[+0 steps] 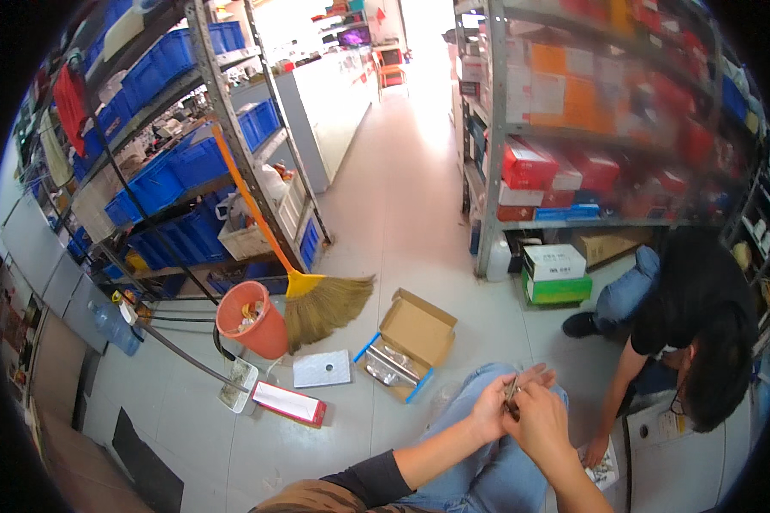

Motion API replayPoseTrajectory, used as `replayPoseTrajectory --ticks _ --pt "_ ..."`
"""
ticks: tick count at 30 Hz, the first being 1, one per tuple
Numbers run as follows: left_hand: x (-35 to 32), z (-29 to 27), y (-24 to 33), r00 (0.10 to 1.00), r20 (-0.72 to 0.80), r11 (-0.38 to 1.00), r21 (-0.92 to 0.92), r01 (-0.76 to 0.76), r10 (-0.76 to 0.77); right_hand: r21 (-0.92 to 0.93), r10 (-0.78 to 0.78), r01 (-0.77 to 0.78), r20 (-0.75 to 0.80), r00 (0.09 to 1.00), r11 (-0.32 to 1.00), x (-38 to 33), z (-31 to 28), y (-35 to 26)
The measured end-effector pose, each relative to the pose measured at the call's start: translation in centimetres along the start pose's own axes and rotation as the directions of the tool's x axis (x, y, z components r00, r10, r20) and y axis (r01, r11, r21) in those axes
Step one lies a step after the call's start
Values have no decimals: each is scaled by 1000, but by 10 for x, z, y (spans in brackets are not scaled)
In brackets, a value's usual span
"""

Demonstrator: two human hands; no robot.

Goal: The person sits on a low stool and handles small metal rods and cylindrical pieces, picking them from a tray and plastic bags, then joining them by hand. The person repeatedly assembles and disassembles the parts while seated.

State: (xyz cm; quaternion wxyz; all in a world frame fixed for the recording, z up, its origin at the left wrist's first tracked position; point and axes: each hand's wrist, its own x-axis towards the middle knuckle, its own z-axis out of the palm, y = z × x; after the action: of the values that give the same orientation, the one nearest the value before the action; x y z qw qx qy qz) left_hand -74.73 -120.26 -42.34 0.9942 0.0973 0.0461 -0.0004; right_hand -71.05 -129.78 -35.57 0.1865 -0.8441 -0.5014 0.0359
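Note:
My left hand [493,409] is held palm up above my knees, its fingers stretched to the right. A few small metal parts [512,393] lie in it, too small to tell their kind. Over that palm, my right hand [541,421] is closed, its fingertips pinched together at the parts; what they grip is hidden. Beyond my knees an open cardboard box [417,329] with a blue edge stands on the floor, and clear plastic bags [391,366] with metal pieces lie in it.
A crouching person [689,333] at the right reaches into a tray of small parts [606,468]. Left of the box are a white panel [322,369], a red-and-white box [289,403], a pink bucket [255,325] and a broom [325,303]. Shelves [479,184] flank the aisle.

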Motion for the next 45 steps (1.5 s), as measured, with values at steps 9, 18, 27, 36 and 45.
replayPoseTrajectory --ticks 9,18,27,36,45 --pt "5 -4 2 979 164 967 -243 -76 118 537 240 -65 -263 935 841 -18 5 23" --pt "5 19 3 992 -1 947 -297 -120 126 782 524 -40 -377 764 622 -29 28 28" --pt "4 13 -2 986 67 960 -250 -130 151 680 496 -65 -463 734 731 -26 35 23" --pt "6 16 -7 991 30 975 -185 -126 134 645 494 -97 -471 730 758 -28 32 23" --pt "3 16 -9 1000 15 999 -40 -20 21 538 429 -104 -526 735 837 -30 28 27"
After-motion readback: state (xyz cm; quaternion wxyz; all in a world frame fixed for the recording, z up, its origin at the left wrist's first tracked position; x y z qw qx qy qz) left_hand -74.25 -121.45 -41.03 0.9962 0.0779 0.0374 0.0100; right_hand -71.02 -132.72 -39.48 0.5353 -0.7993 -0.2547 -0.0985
